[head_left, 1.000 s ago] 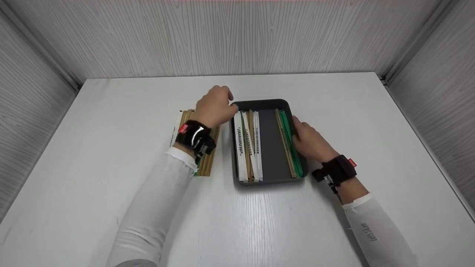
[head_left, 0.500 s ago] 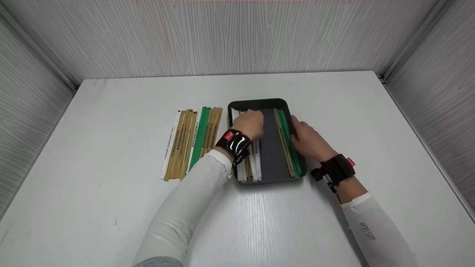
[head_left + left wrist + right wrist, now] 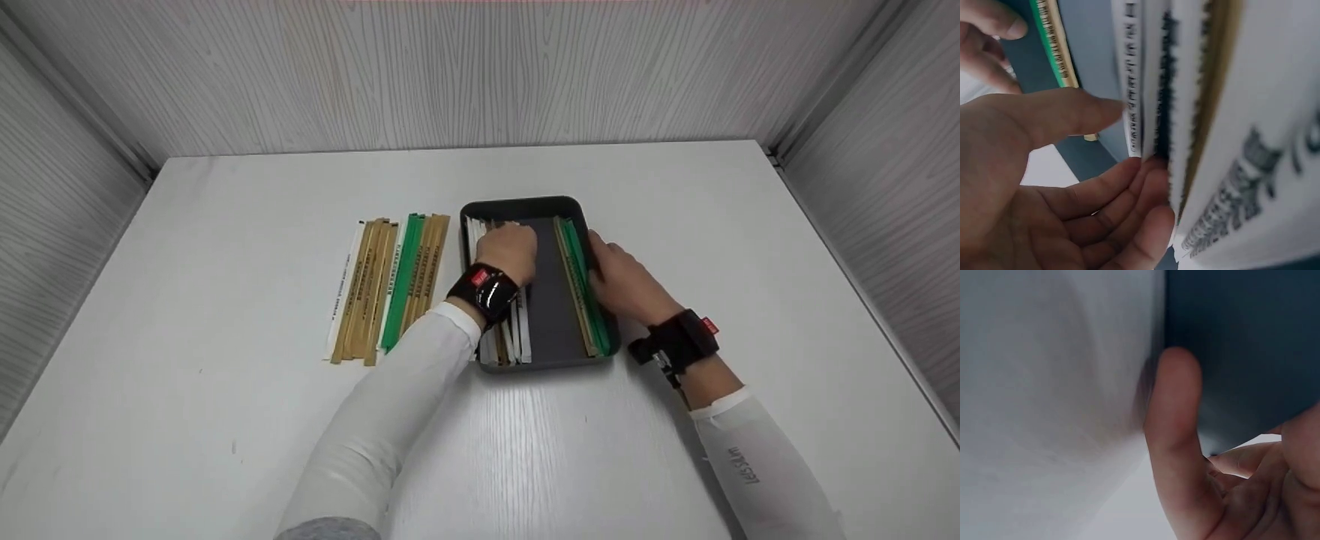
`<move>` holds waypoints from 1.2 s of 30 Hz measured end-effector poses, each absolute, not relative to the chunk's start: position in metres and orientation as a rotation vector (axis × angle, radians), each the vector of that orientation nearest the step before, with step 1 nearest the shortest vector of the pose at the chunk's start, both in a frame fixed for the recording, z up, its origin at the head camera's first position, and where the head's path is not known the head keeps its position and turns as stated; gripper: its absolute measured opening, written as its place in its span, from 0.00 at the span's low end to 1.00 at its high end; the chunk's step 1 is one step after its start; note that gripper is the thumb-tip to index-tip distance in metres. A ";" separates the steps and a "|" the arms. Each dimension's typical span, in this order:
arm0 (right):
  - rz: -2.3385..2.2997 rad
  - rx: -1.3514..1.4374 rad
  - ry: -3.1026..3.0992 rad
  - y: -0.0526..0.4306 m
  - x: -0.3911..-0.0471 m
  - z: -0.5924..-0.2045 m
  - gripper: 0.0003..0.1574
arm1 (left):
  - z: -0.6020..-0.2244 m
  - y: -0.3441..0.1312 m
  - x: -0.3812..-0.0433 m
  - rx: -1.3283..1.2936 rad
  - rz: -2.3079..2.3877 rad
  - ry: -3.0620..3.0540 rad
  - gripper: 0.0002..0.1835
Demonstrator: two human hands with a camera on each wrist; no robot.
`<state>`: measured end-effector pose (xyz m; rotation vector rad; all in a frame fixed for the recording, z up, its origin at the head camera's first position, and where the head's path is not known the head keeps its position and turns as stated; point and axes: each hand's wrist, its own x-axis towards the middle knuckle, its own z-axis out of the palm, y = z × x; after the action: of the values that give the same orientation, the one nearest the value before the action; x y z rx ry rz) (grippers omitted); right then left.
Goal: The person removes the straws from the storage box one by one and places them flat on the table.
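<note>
A dark grey tray [image 3: 555, 366] holds long paper-wrapped sticks that look like wrapped straws. White wrapped straws [image 3: 523, 330], with some brown ones among them, lie along its left side. My left hand [image 3: 510, 251] reaches down over these. In the left wrist view my thumb and curled fingers pinch a white wrapped straw [image 3: 1129, 67] from both sides. My right hand [image 3: 626, 283] rests against the tray's outer right wall, its thumb [image 3: 1176, 394] extended along the dark surface. Green wrapped straws [image 3: 587, 289] and a brown wrapped straw [image 3: 574, 289] line the tray's right side.
Left of the tray, more wrapped straws lie side by side on the white table [image 3: 187, 300]: brown ones [image 3: 360, 292], a green one [image 3: 405, 285] and white ones. The tray's bare floor [image 3: 553, 315] shows between the two groups. Grained panels [image 3: 480, 75] enclose the table.
My left hand has moved right and down, from above the tray's left rim into the white straws, uncovering the straws on the table. The right hand has stayed at the tray's wall.
</note>
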<state>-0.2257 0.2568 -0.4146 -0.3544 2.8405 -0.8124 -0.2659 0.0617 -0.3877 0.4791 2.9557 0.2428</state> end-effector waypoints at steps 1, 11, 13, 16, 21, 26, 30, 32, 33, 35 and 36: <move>-0.808 -0.352 2.841 0.257 -0.226 -0.414 0.41 | -0.389 0.062 -0.266 0.471 0.237 2.953 0.07; -0.807 -0.308 2.834 0.257 -0.225 -0.413 0.41 | -0.395 0.067 -0.271 0.411 0.314 2.930 0.11; -0.811 -0.309 2.834 0.257 -0.225 -0.413 0.41 | -0.396 0.066 -0.272 0.399 0.383 2.916 0.14; -0.823 -0.315 2.831 0.257 -0.226 -0.414 0.41 | -0.396 0.063 -0.274 0.390 0.473 2.889 0.19; -0.836 -0.313 2.830 0.256 -0.226 -0.414 0.41 | -0.393 0.055 -0.277 0.393 0.630 2.836 0.21; -0.833 -0.304 2.824 0.255 -0.226 -0.414 0.41 | -0.387 0.047 -0.278 0.378 0.771 2.757 0.22; -0.839 -0.310 2.823 0.256 -0.226 -0.413 0.41 | -0.380 0.044 -0.275 0.364 0.919 2.699 0.23; -0.838 -0.318 2.825 0.257 -0.226 -0.413 0.41 | -0.374 0.044 -0.272 0.365 0.991 2.680 0.23; -0.832 -0.328 2.831 0.257 -0.226 -0.414 0.41 | -0.371 0.043 -0.270 0.370 1.026 2.672 0.22; -0.821 -0.344 2.840 0.258 -0.226 -0.414 0.40 | -0.364 0.043 -0.268 0.388 1.097 2.653 0.22; -0.815 -0.354 2.846 0.258 -0.226 -0.415 0.40 | -0.361 0.042 -0.268 0.405 1.127 2.648 0.23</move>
<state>-0.2262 0.2575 -0.4146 -0.3543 2.8455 -0.8151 -0.2676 0.0422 -0.3611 0.4051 2.6485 1.1274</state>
